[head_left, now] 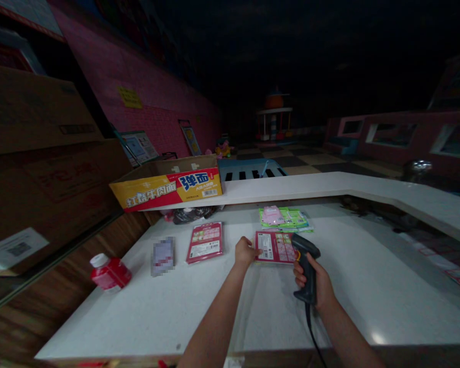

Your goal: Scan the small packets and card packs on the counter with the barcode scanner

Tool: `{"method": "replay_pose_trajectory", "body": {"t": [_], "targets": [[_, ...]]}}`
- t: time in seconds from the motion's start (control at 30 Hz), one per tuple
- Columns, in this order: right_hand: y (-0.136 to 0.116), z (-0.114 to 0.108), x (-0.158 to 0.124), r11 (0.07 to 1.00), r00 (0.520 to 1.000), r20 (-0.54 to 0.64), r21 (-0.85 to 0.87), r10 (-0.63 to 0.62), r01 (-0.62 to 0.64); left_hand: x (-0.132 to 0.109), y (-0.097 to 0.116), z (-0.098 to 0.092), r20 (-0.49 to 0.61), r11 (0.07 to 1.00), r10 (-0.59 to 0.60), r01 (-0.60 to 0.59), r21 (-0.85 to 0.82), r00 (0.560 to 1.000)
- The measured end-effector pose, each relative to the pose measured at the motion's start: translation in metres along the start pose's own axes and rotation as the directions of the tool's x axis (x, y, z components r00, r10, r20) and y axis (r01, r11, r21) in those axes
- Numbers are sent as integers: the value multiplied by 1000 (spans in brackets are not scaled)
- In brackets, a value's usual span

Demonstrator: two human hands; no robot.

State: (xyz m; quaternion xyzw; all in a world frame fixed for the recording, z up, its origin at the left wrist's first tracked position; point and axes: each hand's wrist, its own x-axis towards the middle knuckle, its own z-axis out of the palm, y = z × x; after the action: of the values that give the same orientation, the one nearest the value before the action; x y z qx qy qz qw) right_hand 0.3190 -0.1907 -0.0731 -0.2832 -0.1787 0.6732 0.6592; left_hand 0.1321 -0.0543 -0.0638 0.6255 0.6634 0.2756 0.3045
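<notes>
From the head camera, I'm watching the person's right hand wrapping firmly around a black corded handheld barcode scanner, its nose leaning over a flat red printed packet lying on the white counter. The left hand is bunching narrowly against that packet's left edge; whether it is pinching, I cannot tell. A pink-and-green packet pile is lying just beyond, while a second red packet and a red white-capped bottle are sitting farther left.
</notes>
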Motion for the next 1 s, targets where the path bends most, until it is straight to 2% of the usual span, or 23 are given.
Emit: {"method": "replay_pose_trajectory", "body": {"t": [0.1, 0.2, 0.4, 0.47, 0.57, 0.67, 0.77, 0.87, 1.0], "targets": [[0, -1, 0, 1000, 1000, -2, -1, 4, -4, -2, 2, -4, 62, 997, -69, 70, -10, 996], [0, -1, -1, 1000, 1000, 5, -12, 0, 0, -4, 3, -6, 84, 996, -75, 79, -52, 994], [-1, 3, -3, 999, 1000, 22, -33, -11, 12, -9, 8, -16, 196, 954, -159, 202, -223, 968], [-1, 4, -4, 1000, 999, 42, -22, -10, 11, -13, 9, -23, 303, 926, -136, 230, -299, 943], [0, 4, -5, 1000, 994, 105, -8, -13, 14, -19, 9, -34, 463, 851, -56, 285, -440, 885], [1, 2, -8, 1000, 983, 185, 1, -4, 4, -25, 5, -41, 507, 747, 38, 313, -587, 861], [2, 1, -12, 1000, 967, 256, 22, 3, -9, -28, -2, -44, 481, 666, 138, 278, -692, 866], [2, 2, -16, 999, 950, 311, 35, 5, -17, -28, -11, -43, 355, 543, 182, 207, -814, 917], [3, 3, -18, 999, 947, 320, 15, 34, -41, -29, -24, -33, 150, 379, 108, 98, -920, 983]]}}
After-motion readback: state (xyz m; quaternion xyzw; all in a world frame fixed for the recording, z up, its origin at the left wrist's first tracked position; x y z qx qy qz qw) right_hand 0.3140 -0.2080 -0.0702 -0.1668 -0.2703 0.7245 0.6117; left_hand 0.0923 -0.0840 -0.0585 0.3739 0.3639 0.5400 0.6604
